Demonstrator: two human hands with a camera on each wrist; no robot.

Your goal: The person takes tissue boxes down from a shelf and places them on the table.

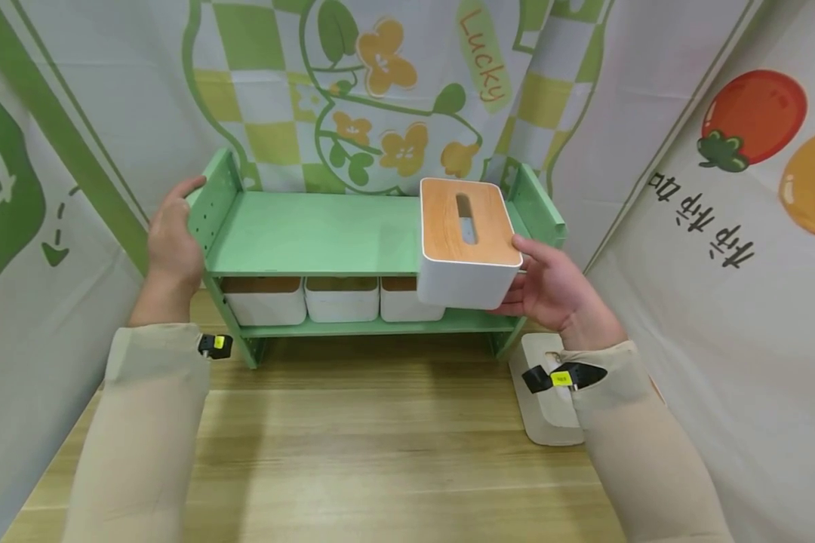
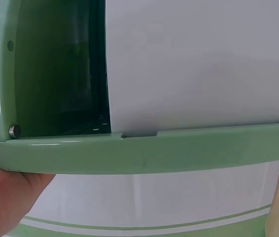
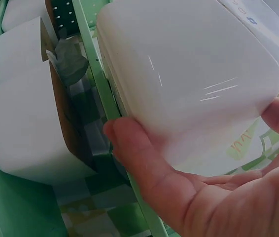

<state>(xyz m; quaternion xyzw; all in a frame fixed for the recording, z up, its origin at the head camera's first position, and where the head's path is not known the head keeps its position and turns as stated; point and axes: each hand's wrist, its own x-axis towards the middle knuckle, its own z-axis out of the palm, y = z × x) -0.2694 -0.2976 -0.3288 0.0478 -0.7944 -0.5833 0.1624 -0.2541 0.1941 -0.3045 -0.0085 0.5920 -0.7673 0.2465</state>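
Slippage is looking like the main danger: the right hand (image 1: 557,290) is clamping the tissue box (image 1: 470,255) from one side only, thumb near the lid (image 1: 441,241) and fingers reaching low, while the smooth walls are probably giving little bite. A loosening pinch could be letting the far side droop. The base could also be catching the front edge of the upper shelf (image 1: 353,256), since the box is hanging at the right part of the rack (image 1: 326,226), and no view is showing how much room is lying beneath it. A low swing leftward could be bumping the nearest of three boxes (image 1: 342,305) sitting on the lower shelf (image 1: 475,320).

The left hand (image 1: 175,241), well apart from the right, is resting against the rack's left end panel (image 1: 213,200); whether its fingers are curling round it, I cannot tell. An uneven push there could be shifting the whole rack on the tabletop (image 1: 380,452).

The tissue box is showing glossy white walls, rounded corners and a wood-grain lid edged in white. A long slot (image 1: 465,219) is running through the lid, something pale showing inside. Another pale box (image 1: 536,407) is lying at the right, partly hiding under the sleeve (image 1: 625,430).
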